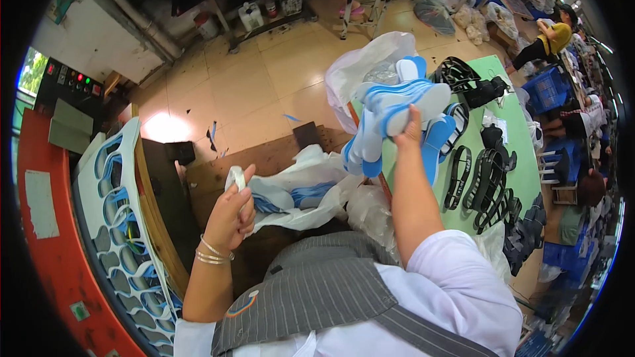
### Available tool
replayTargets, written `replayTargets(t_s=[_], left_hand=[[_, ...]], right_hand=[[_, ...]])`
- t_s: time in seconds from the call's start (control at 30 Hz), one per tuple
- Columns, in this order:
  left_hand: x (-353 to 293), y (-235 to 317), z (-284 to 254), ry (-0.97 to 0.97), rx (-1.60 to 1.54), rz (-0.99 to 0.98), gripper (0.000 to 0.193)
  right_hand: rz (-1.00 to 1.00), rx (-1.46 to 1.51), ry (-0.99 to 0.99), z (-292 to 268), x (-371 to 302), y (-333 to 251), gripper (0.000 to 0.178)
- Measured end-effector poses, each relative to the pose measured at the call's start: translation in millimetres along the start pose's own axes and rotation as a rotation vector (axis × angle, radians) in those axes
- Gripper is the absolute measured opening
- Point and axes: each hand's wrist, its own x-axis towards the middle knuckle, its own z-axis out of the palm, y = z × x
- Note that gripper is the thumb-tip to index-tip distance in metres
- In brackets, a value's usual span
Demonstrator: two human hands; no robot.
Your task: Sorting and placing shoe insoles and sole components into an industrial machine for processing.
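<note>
Gripping a fanned stack of blue-and-white sandal soles [397, 109], the right hand [411, 131] lifts it at one o'clock — above the green tabletop [522, 178]. The left hand [231, 215] pinches the white plastic bag [301, 188] at nine o'clock — more soles lie inside.

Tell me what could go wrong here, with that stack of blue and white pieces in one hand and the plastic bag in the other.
The right hand holds a thick, fanned stack of blue and white pieces up by one end, so some could slide out and drop to the floor. The left hand grips only the edge of the white plastic bag, which still has pieces inside; it could sag and spill. The black straps lying close by on the green table might get knocked.
</note>
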Motion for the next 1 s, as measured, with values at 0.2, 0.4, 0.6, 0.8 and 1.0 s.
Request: replayTargets(t_s=[0.2, 0.4, 0.6, 0.8, 1.0], left_hand=[[8.6, 0.0, 2.3, -0.022, -0.013, -0.014, 0.059], [16.6, -14.5, 15.6, -0.085, 0.030, -0.047, 0.059], [-2.1, -16.4, 10.2, -0.114, 0.033, -0.057, 0.053], [-11.5, -32.2, -0.3, -0.020, 0.088, -0.081, 0.054], [-2.3, -21.9, 7.4, -0.021, 0.081, -0.029, 0.052]], right_hand=[[0.567, -0.252, -0.396, -15.7, -136.8, -41.0, 0.062], [1.015, -1.119, -0.354, -23.2, -168.9, 42.7, 0.046], [-0.358, -1.253, 0.161, -34.0, -119.1, 12.6, 0.058], [-0.045, -2.013, 0.831, -38.2, -108.2, -62.8, 0.124], [0.076, -2.006, 0.682, -65.9, -104.6, -52.2, 0.120]])
